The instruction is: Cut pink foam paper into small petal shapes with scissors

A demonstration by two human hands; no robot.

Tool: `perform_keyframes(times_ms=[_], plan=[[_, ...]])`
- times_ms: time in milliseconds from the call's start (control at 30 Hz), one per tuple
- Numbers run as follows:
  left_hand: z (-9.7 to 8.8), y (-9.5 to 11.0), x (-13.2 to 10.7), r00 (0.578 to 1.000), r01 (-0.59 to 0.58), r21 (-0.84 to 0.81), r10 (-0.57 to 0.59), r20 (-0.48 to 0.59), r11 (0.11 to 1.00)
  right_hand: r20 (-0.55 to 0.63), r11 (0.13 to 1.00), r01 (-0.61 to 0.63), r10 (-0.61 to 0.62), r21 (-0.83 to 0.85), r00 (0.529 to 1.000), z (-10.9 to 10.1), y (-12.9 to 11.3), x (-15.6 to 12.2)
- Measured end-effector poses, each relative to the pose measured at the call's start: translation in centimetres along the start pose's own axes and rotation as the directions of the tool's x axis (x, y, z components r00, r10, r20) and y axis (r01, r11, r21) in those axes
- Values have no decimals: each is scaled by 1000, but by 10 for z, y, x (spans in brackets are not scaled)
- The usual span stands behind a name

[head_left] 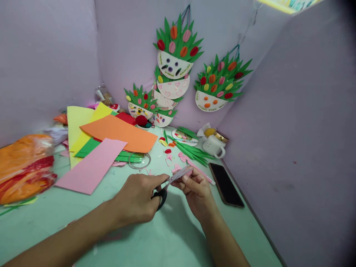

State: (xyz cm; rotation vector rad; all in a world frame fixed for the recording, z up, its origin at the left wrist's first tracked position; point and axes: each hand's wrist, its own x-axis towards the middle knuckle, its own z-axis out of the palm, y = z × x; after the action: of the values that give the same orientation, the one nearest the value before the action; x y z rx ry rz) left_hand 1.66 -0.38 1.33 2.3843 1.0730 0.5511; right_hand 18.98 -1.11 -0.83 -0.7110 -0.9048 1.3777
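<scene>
My left hand (140, 196) is closed around the black handles of a pair of scissors (162, 196). The blades point right and slightly up, reaching my right hand (196, 189). Between the thumb and fingers of that hand is a small piece of pink paper (189, 172), at the blade tips and partly hidden by them and by the fingers. Just beyond both hands, pink paper cut-outs (169, 160) lie scattered on the pale green table (178, 237). Right of them is a fan of green paper strips (193, 152).
Coloured paper sheets (119, 131) are piled at left, beside a plastic bag (26, 167) of orange and red material. A roll of clear tape (139, 160) lies ahead. To the right are a phone (226, 184) and a white mug (213, 146). Paper flower baskets (178, 44) hang on the wall.
</scene>
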Motion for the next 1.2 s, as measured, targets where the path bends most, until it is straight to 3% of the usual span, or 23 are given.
perform_keyframes(times_ms=[167, 267, 367, 433, 600, 833, 1033, 1133, 1200], plan=[[4, -5, 1, 1000, 18, -71, -20, -21, 997, -41, 1000, -27, 26, -4, 999, 2, -2, -1], [5, -12, 5, 977, 127, -285, -169, -130, 950, -135, 998, -54, 48, -37, 990, 3, -5, -1], [0, -13, 11, 922, 186, -544, -337, -192, 818, -192, 988, -116, 94, -103, 977, 3, -6, -1], [-4, -9, 13, 906, 192, -649, -388, -171, 736, -165, 968, -185, 158, -167, 974, 4, -5, -3], [0, 2, 11, 929, 206, -789, -370, -29, 579, -55, 904, -293, 291, -310, 955, 8, 5, -7], [10, 6, 9, 891, 225, -860, -454, -8, 457, -54, 909, -217, 212, -356, 976, 11, 8, -8], [11, 8, 10, 889, 194, -855, -455, -55, 482, -103, 948, -213, 194, -238, 976, 15, 11, -11], [15, 4, 9, 920, 187, -792, -386, -66, 581, -142, 969, -190, 168, -160, 976, 15, 13, -10], [19, -1, 7, 944, 175, -690, -319, -85, 702, -191, 985, -135, 113, -106, 975, 13, 11, -7]])
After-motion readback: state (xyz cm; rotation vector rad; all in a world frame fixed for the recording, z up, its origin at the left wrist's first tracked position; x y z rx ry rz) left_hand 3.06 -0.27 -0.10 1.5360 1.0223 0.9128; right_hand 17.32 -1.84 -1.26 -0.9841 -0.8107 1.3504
